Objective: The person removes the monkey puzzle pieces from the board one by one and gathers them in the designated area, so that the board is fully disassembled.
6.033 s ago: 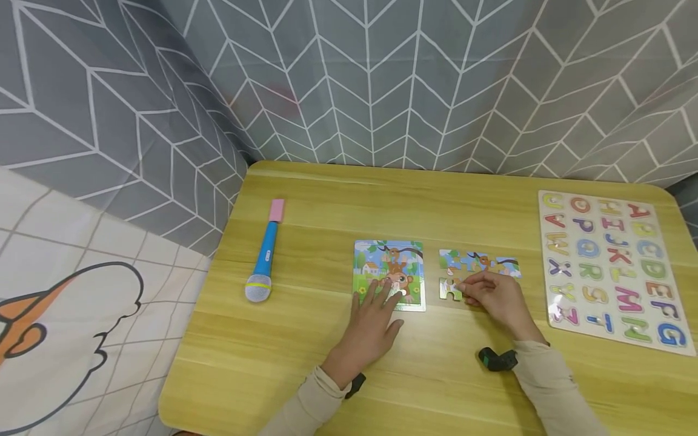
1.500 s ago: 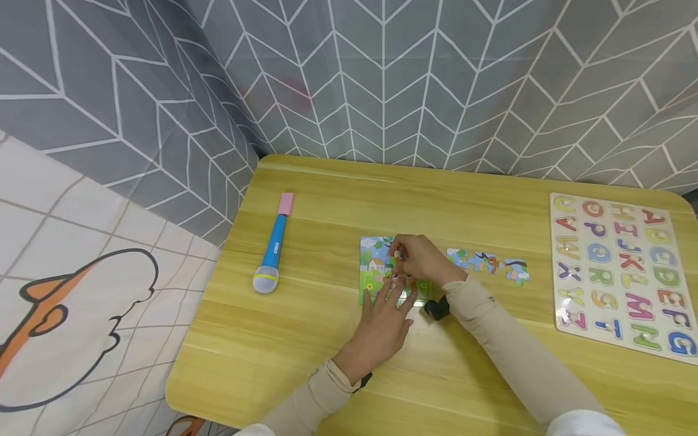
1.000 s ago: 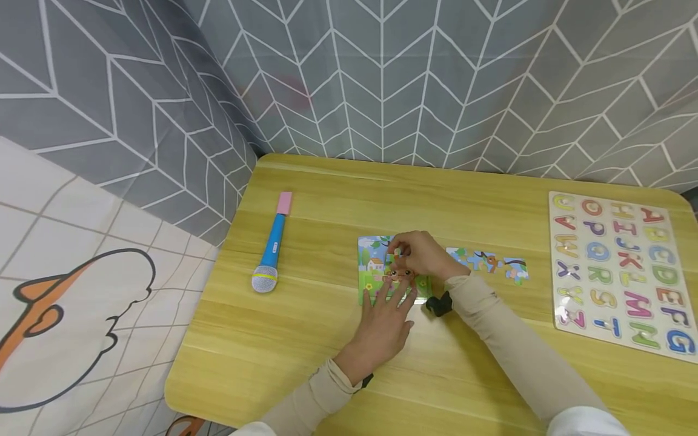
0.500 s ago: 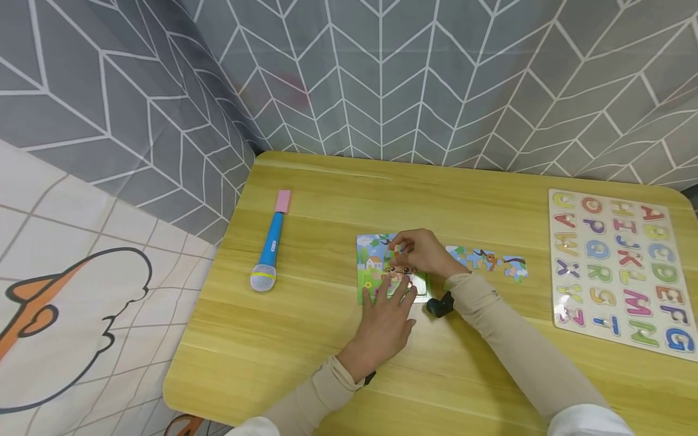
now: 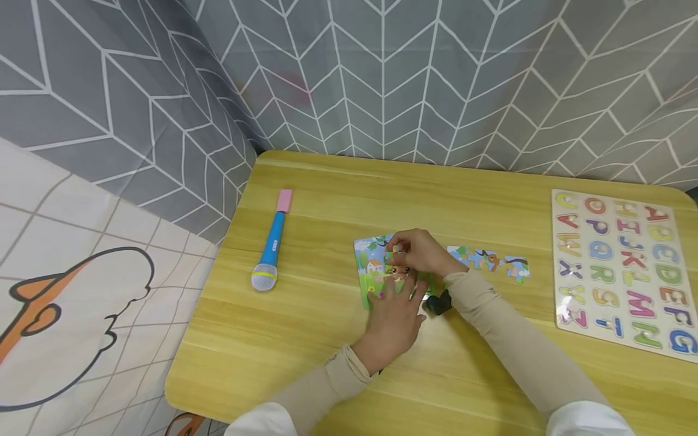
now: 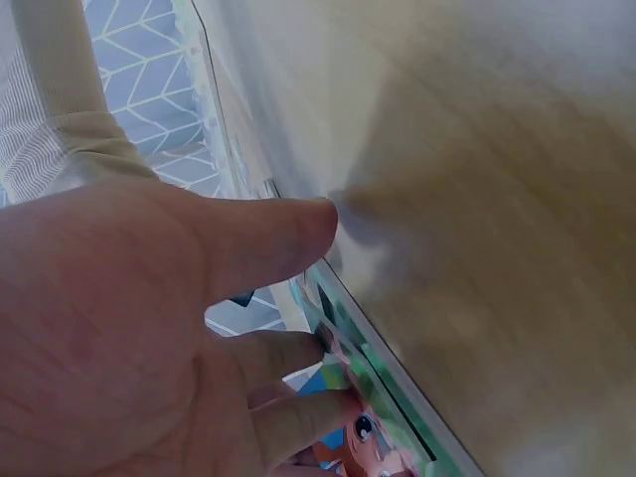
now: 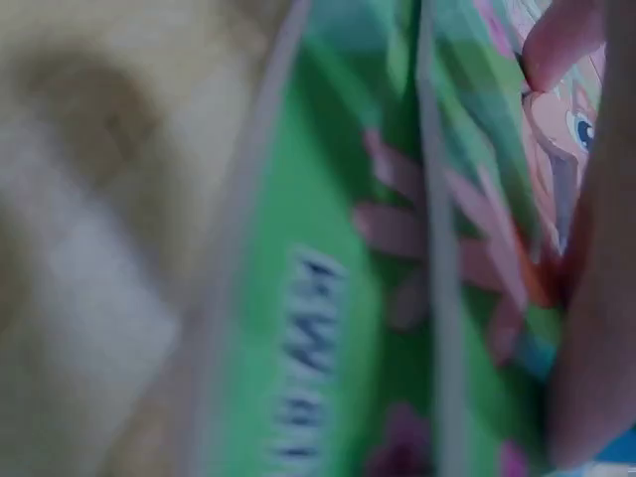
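Observation:
On the table lies a square picture puzzle board (image 5: 372, 280) with a house and a monkey, turned slightly. My left hand (image 5: 394, 327) rests spread-fingered on its lower right part; the left wrist view shows this hand (image 6: 109, 328) with its fingertips on the board (image 6: 383, 370). My right hand (image 5: 424, 252) is over the upper right part, thumb and finger pinching a small puzzle piece that they mostly cover. In the right wrist view, part of this hand (image 7: 598, 368) is beside the board's green border (image 7: 298, 219). Several joined or touching pieces (image 5: 487, 260) lie to the right.
A blue toy microphone (image 5: 271, 242) with a pink end lies at the left of the table (image 5: 262, 339). At the right is a letter board (image 5: 616, 272). Grey patterned curtain (image 5: 349, 79) hangs behind the table's back edge.
My right hand has come from the loose pieces to the board, and fewer pieces lie there. Most recently my left hand has shifted slightly right and the board has turned a little.

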Demonstrator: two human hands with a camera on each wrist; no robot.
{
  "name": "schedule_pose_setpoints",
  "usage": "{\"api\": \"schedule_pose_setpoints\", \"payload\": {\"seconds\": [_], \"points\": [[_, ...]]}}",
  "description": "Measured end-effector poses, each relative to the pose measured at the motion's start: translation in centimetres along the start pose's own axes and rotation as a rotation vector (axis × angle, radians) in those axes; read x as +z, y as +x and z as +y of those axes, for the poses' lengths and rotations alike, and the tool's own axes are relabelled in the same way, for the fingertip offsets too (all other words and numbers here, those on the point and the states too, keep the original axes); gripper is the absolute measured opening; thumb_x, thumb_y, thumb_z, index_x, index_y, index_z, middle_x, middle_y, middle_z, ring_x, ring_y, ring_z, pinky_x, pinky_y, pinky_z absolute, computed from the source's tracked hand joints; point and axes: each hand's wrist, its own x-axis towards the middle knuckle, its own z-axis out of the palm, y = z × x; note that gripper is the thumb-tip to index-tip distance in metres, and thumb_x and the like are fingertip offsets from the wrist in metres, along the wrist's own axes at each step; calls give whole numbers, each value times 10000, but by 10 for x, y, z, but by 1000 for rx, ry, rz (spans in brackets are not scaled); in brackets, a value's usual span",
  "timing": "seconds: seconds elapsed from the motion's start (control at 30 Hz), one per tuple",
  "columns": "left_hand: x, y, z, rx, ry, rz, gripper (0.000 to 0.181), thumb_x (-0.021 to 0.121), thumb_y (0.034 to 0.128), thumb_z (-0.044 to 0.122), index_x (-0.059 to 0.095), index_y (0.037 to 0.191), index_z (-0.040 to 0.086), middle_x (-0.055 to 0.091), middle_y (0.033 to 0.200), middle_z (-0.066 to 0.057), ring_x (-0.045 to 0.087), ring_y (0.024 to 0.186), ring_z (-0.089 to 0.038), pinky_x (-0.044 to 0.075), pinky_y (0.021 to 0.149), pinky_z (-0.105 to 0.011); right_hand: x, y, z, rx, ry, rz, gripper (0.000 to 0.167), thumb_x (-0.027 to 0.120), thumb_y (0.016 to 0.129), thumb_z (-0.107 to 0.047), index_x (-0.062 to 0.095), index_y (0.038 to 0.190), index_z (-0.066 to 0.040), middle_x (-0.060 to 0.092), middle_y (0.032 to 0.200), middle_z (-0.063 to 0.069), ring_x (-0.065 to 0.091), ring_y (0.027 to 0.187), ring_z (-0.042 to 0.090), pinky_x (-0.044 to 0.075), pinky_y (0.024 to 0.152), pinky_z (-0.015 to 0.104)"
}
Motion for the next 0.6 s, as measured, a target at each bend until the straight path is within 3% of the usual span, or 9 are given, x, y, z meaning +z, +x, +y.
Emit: {"api": "schedule_pose_setpoints", "payload": {"seconds": [0.13, 0.3, 0.47, 0.6], "points": [[-1, 1, 2, -14, 19, 27, 695, 525, 974, 602, 317, 1567, 304, 347, 1631, 50, 491, 1300, -337, 603, 798, -549, 1, -2, 3, -54, 31, 23, 181, 779, 877, -137, 716, 1030, -61, 649, 800, 87, 618, 639, 174, 528, 624, 265], [-4, 2, -2, -8, -34, -14, 679, 511, 987, 588, 309, 1571, 306, 338, 1639, 60, 471, 1344, -346, 596, 836, -560, -5, -3, 8, -106, 38, -18, 237, 728, 919, -109, 705, 1147, -48, 701, 940, 141, 671, 748, 234, 571, 684, 305], [-10, 2, -9, -12, -202, -69, 645, 504, 1018, 513, 315, 1578, 254, 283, 1668, 7, 441, 1395, -340, 575, 890, -585, -18, -11, 7, -91, -119, -25, 356, 682, 924, -1, 640, 1277, -26, 691, 1148, 163, 678, 1008, 287, 580, 880, 431], [-9, 3, -21, -50, -404, 4, 555, 533, 1036, 403, 411, 1522, 163, 388, 1595, -96, 541, 1306, -328, 597, 879, -495, -23, -20, 5, -19, -209, 25, 224, 728, 895, -30, 685, 1114, -14, 707, 1017, 138, 667, 927, 258, 572, 845, 420]]}}
